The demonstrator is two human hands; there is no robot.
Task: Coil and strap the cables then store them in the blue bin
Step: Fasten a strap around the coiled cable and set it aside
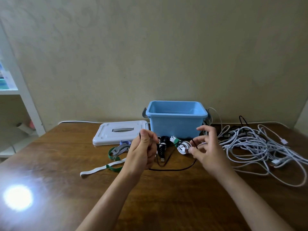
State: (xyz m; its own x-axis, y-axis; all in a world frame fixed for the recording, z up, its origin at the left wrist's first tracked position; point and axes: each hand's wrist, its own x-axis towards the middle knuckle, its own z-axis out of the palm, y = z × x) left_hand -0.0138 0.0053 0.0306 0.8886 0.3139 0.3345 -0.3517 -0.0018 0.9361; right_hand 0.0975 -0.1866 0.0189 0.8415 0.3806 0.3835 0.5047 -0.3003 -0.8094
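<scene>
A thin black cable sags onto the table between my hands. My left hand is closed around one part of it, and my right hand pinches another part between thumb and fingers. Behind my hands stands the open blue bin, which looks empty. In front of it lie a coiled black cable with a white strap and a coiled white cable with a green strap. A tangle of loose white cables spreads to the right.
The bin's white lid lies flat to its left. Loose straps, green, grey and white, lie near my left wrist. A white shelf unit stands at far left. Light glares off the wooden table at lower left.
</scene>
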